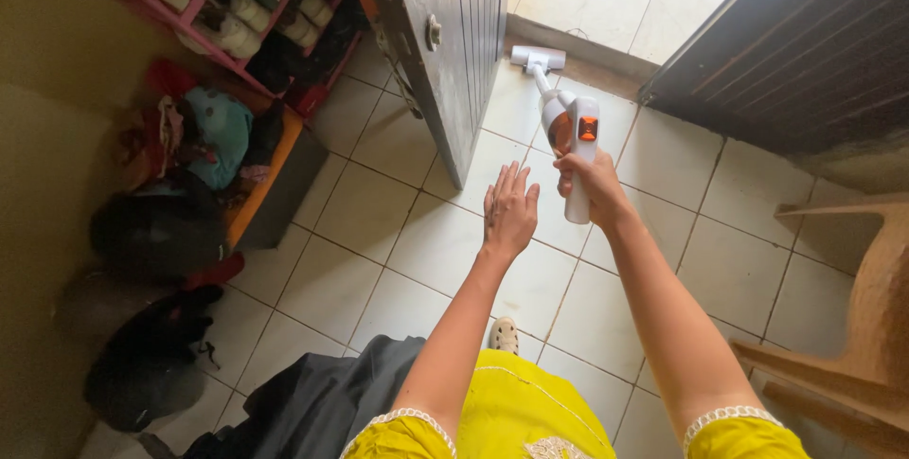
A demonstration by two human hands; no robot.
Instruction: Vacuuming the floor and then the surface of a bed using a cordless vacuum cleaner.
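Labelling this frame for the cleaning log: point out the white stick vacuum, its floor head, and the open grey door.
white stick vacuum (574, 128), head view, on its body
white floor head (538, 58), head view, on its top
open grey door (454, 52), head view, on its panel

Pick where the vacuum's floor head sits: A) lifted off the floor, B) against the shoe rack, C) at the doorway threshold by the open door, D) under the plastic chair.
C: the right hand grips the stick vacuum, whose floor head rests at the threshold beside the open door.
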